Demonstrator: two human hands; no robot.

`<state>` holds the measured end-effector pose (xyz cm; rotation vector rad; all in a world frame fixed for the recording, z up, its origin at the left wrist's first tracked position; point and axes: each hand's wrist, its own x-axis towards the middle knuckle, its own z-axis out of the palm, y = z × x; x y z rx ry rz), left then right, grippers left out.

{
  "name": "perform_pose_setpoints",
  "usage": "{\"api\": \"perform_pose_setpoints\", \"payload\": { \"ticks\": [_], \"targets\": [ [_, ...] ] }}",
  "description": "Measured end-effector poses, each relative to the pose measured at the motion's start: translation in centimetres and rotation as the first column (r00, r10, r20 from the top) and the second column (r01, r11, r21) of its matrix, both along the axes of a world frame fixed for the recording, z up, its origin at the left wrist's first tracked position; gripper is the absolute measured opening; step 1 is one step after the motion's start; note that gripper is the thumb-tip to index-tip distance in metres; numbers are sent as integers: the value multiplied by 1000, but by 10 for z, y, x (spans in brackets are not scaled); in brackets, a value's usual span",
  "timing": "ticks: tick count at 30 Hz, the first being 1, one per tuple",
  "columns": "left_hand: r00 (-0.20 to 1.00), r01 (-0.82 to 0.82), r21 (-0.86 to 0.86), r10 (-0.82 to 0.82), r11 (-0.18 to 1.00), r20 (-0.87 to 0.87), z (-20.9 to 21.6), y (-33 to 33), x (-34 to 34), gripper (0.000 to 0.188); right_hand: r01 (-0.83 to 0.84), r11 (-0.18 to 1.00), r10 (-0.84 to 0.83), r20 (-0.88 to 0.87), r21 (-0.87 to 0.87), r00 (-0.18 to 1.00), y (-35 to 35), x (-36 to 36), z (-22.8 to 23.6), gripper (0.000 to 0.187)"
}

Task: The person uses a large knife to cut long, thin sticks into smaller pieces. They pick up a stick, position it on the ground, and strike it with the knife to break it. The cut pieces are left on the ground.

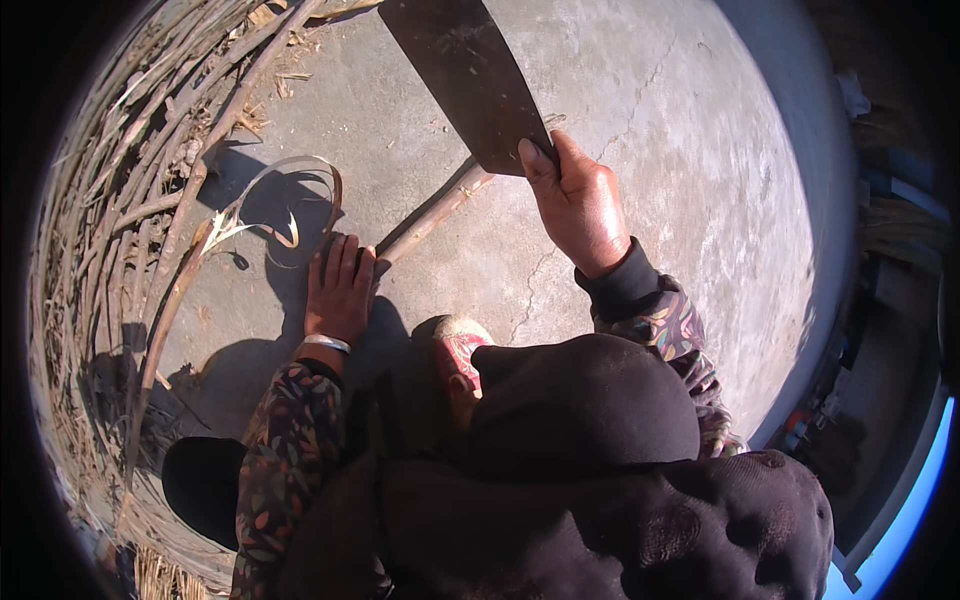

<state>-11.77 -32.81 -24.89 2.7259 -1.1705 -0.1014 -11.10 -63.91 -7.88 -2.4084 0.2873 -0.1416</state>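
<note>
My right hand (582, 205) is closed round the handle end of a cleaver (465, 75) with a broad, dark blade. Its thumb lies along the blade's base, and the blade points up and left, away from me. Below the blade a peeled wooden stick (435, 218) slants across the concrete, its far part passing behind the cleaver. My left hand (340, 287), with a pale bracelet at the wrist, grips the stick's near end, fingers together over it. A thin curled wood strip (333, 190) loops up beside that hand.
A large pile of long thin branches (130, 190) curves along the left side. One split branch (170, 310) with frayed pale fibres lies at its edge. My shoe (460, 350) rests on the cracked concrete floor (680, 200). Shadow and clutter line the far right.
</note>
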Motion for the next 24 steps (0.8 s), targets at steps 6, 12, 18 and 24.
{"api": "perform_pose_setpoints", "payload": {
  "ticks": [6,12,18,24],
  "targets": [
    [999,40,116,-37,992,-24,6,1,1,54,155,969,-196,213,195,957,6,-5,2,18],
    [994,41,389,-78,920,81,1,2,-3,54,-10,982,-84,-489,-187,868,5,-20,-37,29],
    [994,-8,30,11,1000,-107,7,1,-1,57,126,948,-170,130,291,977,-4,-6,19,21],
    [995,52,316,-77,947,65,8,-1,-1,57,-74,972,-51,-509,-224,859,17,-18,-35,26]
  ]
}}
